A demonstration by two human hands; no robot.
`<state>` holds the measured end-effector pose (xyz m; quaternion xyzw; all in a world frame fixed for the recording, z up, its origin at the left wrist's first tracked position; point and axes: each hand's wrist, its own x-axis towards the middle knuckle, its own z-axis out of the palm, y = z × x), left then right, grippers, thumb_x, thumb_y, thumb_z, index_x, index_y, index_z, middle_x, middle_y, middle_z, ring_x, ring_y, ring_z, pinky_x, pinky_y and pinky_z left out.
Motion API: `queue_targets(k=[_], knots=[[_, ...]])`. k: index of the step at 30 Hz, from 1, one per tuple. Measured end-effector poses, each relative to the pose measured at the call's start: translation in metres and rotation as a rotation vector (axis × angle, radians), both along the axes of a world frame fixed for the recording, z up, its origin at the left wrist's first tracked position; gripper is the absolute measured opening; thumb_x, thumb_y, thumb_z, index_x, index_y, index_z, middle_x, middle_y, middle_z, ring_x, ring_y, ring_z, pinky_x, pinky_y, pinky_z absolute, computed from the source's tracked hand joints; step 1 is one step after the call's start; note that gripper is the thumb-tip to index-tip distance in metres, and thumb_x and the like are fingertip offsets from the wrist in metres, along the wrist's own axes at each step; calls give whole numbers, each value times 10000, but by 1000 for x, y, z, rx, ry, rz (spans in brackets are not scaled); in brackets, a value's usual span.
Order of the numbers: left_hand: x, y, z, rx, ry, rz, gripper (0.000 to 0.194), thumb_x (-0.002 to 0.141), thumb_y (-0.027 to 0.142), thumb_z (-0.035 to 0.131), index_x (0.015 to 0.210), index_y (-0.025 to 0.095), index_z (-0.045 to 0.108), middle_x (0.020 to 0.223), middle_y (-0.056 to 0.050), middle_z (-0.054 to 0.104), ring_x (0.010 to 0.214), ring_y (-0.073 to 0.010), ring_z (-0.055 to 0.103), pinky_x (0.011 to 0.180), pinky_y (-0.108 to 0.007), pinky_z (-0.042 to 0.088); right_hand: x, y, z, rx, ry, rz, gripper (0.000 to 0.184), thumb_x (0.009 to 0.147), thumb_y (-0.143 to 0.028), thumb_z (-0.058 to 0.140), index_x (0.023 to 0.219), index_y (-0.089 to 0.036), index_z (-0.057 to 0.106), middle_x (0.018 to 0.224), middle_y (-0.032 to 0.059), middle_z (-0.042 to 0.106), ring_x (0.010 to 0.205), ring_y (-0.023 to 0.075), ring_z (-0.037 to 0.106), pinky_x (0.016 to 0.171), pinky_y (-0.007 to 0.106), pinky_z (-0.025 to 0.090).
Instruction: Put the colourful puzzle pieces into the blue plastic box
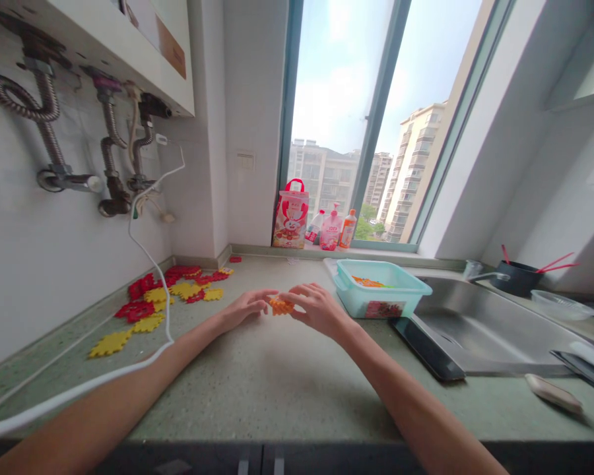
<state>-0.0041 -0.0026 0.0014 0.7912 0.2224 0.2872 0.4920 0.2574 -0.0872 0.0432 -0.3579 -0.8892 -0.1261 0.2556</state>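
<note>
An orange gear-edged plastic piece (281,306) is held up between my two hands, a little above the middle of the counter. My left hand (247,309) has its fingertips closed on the piece's left side. From the right, my right hand (321,309) pinches the same piece between thumb and fingers. Fingertips cover parts of its edges, so I cannot tell whether it is one piece or several joined together. To the left lie several yellow gear-edged pieces (110,344) and red gear-edged pieces (134,311), spread in a loose pile.
A turquoise basin (351,305) with orange pieces inside stands right of my hands. Beside it are a black phone-like slab (426,349) and a steel sink (475,330). A white cable (148,254) hangs across the left side. Bottles (330,231) line the windowsill.
</note>
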Motion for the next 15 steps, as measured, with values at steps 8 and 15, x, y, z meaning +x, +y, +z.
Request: queue_targets(k=[8, 15], knots=[[2, 2, -6, 1, 20, -20, 878, 849, 806, 628, 1407, 128, 611, 1073, -130, 730, 890, -223, 628, 767, -304, 440, 111, -2, 52, 382, 210, -700, 383, 1031, -281, 585, 1409, -262, 647, 1185, 115, 734, 1027, 286, 688, 901, 387, 510], [4, -9, -2, -27, 94, -27, 778, 840, 711, 720, 1376, 155, 628, 1019, -92, 735, 897, -225, 647, 771, -298, 444, 195, -12, 45, 80, 237, -1278, 511, 978, -513, 608, 1427, -271, 648, 1115, 164, 764, 984, 358, 710, 849, 466, 515]])
